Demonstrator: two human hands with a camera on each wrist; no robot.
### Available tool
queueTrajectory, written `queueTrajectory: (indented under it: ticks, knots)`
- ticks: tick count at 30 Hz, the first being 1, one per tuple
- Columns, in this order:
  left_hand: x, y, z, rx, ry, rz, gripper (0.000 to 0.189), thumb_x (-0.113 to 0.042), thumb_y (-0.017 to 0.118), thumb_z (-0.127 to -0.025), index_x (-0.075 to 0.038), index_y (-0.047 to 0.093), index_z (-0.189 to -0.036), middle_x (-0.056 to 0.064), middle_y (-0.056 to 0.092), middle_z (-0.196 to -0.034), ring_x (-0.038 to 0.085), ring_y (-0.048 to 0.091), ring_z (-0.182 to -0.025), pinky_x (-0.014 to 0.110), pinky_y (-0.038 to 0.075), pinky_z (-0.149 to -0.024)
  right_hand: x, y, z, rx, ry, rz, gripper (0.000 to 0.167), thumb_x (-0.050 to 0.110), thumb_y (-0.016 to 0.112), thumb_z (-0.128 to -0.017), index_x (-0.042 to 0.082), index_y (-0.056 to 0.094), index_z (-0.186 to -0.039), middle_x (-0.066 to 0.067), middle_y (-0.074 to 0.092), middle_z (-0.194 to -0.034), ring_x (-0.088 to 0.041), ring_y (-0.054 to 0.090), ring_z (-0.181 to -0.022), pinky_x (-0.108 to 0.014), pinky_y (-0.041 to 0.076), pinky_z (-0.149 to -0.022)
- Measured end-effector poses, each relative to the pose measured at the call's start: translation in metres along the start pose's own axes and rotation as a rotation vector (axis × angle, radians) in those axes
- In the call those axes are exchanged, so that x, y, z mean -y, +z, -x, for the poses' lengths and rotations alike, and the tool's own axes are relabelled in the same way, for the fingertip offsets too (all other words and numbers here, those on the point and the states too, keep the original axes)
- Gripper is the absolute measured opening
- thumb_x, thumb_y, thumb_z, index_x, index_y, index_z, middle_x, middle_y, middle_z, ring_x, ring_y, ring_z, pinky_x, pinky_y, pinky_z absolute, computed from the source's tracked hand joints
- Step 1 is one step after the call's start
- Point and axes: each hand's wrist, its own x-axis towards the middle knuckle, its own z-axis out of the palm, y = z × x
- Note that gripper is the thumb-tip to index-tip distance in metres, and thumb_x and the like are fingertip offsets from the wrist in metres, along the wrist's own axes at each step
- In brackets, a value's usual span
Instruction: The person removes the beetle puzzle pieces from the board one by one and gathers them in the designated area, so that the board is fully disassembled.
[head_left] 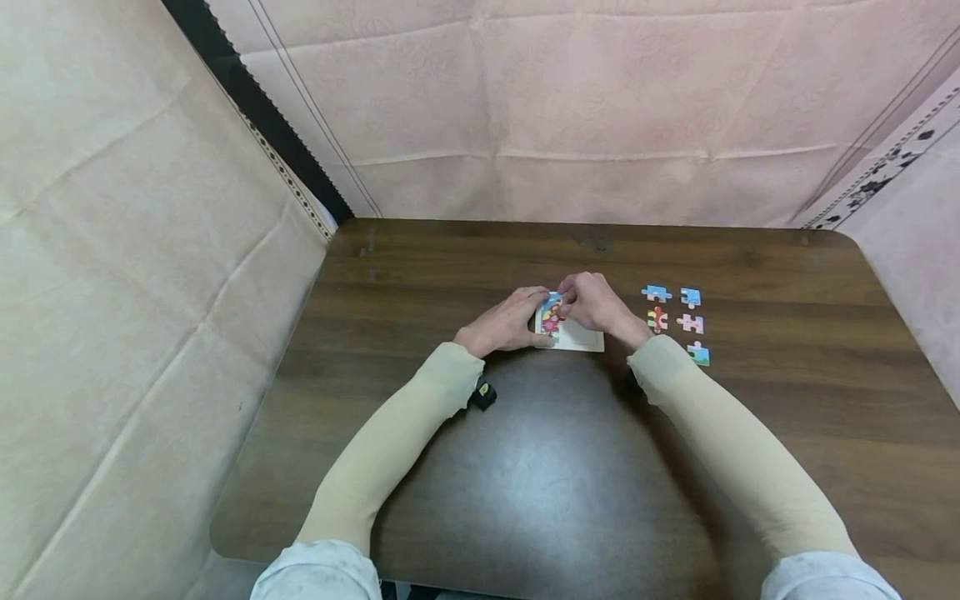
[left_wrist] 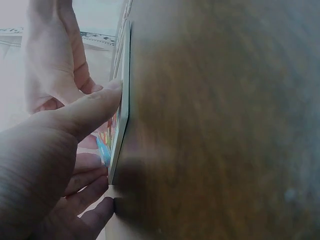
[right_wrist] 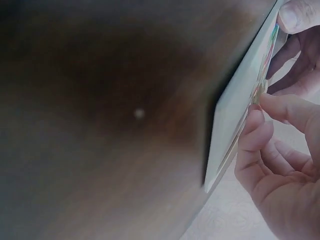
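Note:
A small white puzzle board (head_left: 583,338) lies on the table, its left part covered with colourful joined pieces (head_left: 551,322). My left hand (head_left: 508,322) holds the board from the left, thumb at the near edge and fingers at the far edge. Over the board's upper middle, my right hand (head_left: 594,303) pinches a small puzzle piece (right_wrist: 263,89) between thumb and forefinger. That piece is mostly hidden by the fingertips, right at the board's surface in the right wrist view. The left wrist view shows the board's thin edge (left_wrist: 124,85) beside my left thumb.
Right of the board lie several loose puzzle pieces: two blue ones (head_left: 657,293), a red one (head_left: 657,320), a pink one (head_left: 691,323) and a blue-green one (head_left: 698,354). The brown wooden table (head_left: 540,467) is bordered by pale cloth (head_left: 600,108) at the back and sides.

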Motion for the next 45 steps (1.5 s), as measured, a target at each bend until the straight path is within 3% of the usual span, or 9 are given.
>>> queueTrajectory:
  ticks: [9, 15, 27, 36, 45]
  knots:
    - [0.002, 0.000, 0.004, -0.003, -0.024, 0.010, 0.091, -0.053, 0.071, -0.089, -0.008, 0.031, -0.157, 0.004, 0.027, -0.163, 0.016, 0.022, -0.149, 0.032, 0.026, -0.118, -0.012, -0.008, 0.007, -0.047, -0.016, -0.018, 0.025, 0.003, 0.067, -0.093, -0.005, 0.068, -0.117, -0.021, 0.071, -0.104, -0.032, 0.066, -0.094, -0.048, 0.054, -0.085]
    - [0.004, 0.000, 0.005, 0.012, -0.036, 0.010, 0.087, -0.054, 0.071, -0.089, -0.010, 0.035, -0.156, 0.001, 0.025, -0.163, 0.015, 0.020, -0.149, 0.032, 0.028, -0.117, -0.020, -0.014, 0.013, -0.065, 0.014, -0.040, 0.026, 0.003, 0.067, -0.093, -0.005, 0.068, -0.119, -0.019, 0.070, -0.105, -0.030, 0.065, -0.094, -0.047, 0.052, -0.087]
    - [0.004, 0.003, 0.005, 0.017, -0.045, 0.010, 0.089, -0.053, 0.072, -0.089, -0.009, 0.034, -0.157, 0.001, 0.025, -0.164, 0.017, 0.022, -0.148, 0.033, 0.031, -0.115, -0.041, -0.028, 0.023, -0.102, 0.064, -0.048, 0.028, 0.005, 0.069, -0.094, -0.005, 0.067, -0.120, -0.017, 0.068, -0.100, -0.028, 0.058, -0.087, -0.043, 0.049, -0.078]
    - [0.003, 0.005, 0.004, 0.009, -0.031, 0.016, 0.087, -0.052, 0.072, -0.090, -0.008, 0.035, -0.156, 0.002, 0.026, -0.163, 0.017, 0.023, -0.147, 0.032, 0.031, -0.115, -0.065, -0.042, 0.027, -0.145, 0.093, -0.027, 0.027, 0.008, 0.069, -0.093, -0.005, 0.068, -0.117, -0.016, 0.069, -0.097, -0.029, 0.060, -0.085, -0.045, 0.047, -0.083]
    - [-0.001, 0.003, 0.003, 0.008, -0.027, 0.026, 0.087, -0.050, 0.073, -0.089, -0.007, 0.036, -0.155, 0.003, 0.027, -0.163, 0.017, 0.024, -0.146, 0.032, 0.031, -0.115, -0.079, -0.054, 0.029, -0.164, 0.131, -0.011, 0.027, 0.007, 0.069, -0.093, -0.006, 0.068, -0.117, -0.018, 0.070, -0.097, -0.028, 0.060, -0.083, -0.038, 0.046, -0.073]
